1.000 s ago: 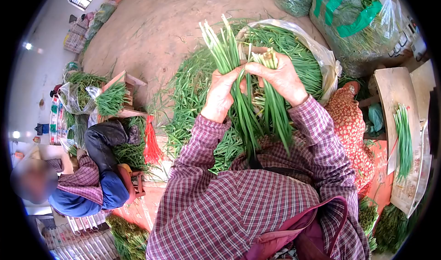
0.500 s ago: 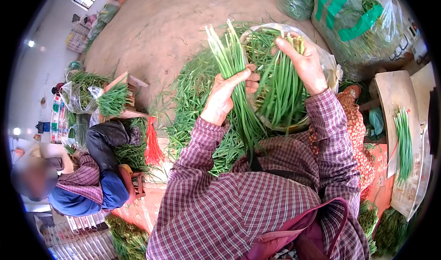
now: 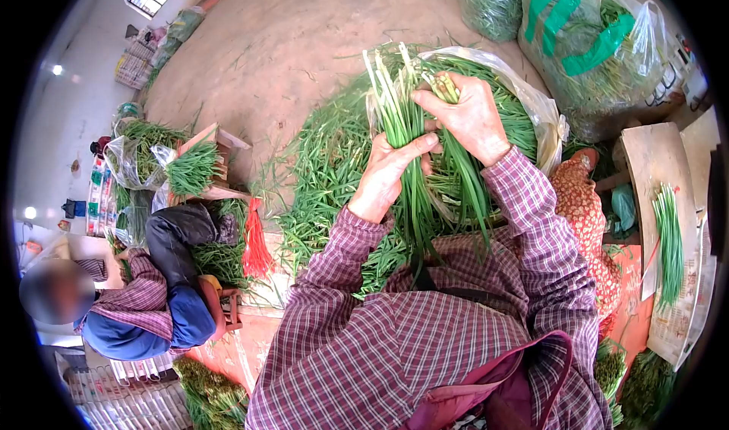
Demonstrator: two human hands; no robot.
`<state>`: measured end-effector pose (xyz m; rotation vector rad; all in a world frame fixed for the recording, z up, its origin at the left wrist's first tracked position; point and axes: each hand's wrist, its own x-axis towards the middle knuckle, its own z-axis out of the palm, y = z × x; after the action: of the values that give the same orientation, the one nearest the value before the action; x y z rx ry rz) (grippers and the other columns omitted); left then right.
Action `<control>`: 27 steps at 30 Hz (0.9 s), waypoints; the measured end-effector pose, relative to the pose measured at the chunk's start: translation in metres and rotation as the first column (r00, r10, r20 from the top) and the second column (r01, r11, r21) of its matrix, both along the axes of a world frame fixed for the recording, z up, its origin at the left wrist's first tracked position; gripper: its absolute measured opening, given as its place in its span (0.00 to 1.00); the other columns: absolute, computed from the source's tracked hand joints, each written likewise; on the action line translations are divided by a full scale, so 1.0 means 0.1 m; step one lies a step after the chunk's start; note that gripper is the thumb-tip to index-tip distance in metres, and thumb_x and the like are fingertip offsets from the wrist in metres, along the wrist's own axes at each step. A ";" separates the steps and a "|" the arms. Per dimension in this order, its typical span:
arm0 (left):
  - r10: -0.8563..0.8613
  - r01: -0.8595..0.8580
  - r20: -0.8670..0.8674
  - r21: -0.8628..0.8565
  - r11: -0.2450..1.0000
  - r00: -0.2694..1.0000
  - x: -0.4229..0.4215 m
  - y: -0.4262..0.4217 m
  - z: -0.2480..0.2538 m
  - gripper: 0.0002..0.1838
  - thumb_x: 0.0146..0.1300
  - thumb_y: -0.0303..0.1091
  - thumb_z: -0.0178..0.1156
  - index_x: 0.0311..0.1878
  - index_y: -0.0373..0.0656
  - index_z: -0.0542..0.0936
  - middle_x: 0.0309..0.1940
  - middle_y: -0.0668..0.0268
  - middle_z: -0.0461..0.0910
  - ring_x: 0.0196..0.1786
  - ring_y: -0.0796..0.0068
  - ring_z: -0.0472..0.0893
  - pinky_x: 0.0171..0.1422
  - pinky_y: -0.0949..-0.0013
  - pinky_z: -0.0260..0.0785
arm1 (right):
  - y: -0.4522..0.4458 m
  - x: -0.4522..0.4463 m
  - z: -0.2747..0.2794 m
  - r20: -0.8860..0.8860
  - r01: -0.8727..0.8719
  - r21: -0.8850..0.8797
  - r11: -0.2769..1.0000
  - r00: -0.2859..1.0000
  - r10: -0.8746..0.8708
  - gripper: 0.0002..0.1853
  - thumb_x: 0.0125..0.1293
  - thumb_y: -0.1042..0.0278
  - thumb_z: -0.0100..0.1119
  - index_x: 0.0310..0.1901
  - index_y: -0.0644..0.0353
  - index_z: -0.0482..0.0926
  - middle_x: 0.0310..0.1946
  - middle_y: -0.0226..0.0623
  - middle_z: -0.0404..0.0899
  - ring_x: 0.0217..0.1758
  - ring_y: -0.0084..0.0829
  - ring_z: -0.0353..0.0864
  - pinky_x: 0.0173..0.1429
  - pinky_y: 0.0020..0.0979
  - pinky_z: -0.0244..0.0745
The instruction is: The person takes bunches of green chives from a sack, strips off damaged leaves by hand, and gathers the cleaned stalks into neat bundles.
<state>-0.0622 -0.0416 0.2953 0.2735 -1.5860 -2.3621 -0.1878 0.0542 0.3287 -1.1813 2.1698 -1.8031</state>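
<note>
My left hand (image 3: 383, 178) is closed around a bunch of chives (image 3: 392, 103), their white root ends up and the green leaves hanging below the fist. Close beside it, my right hand (image 3: 472, 118) grips a second bunch (image 3: 465, 170) near its yellowish cut ends, leaves drooping down. The right fingertips reach the stems of the left bunch. Beneath both hands stands an open clear plastic bag (image 3: 548, 115) filled with chives. Loose chive leaves (image 3: 326, 179) lie heaped on the floor to its left.
Tied chives (image 3: 668, 244) rest on a board (image 3: 659, 156) at the right. Large stuffed plastic bags (image 3: 585, 88) stand at the upper right. Red ties (image 3: 256, 244) hang from a small wooden stand (image 3: 220, 153). Another person (image 3: 148, 293) sits at the left.
My right hand has moved left and slightly down with its bunch, up against the left bunch. My left hand has shifted a little right and down, still gripping its chives.
</note>
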 end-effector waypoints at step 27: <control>0.159 -0.161 0.041 0.074 0.984 0.987 0.05 -0.18 -0.03 0.10 0.59 0.33 0.65 0.42 0.43 0.81 0.29 0.67 0.82 0.28 0.77 0.81 0.31 0.74 0.72 | 0.06 0.01 -0.03 0.034 -0.043 0.043 0.998 0.999 0.041 0.13 0.53 0.62 0.63 0.31 0.66 0.80 0.17 0.41 0.75 0.19 0.24 0.73 0.29 0.31 0.70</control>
<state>-0.0576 -0.0593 0.2927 0.4435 -1.4322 -2.3089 -0.1869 0.0607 0.3257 -1.1699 2.1382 -1.7376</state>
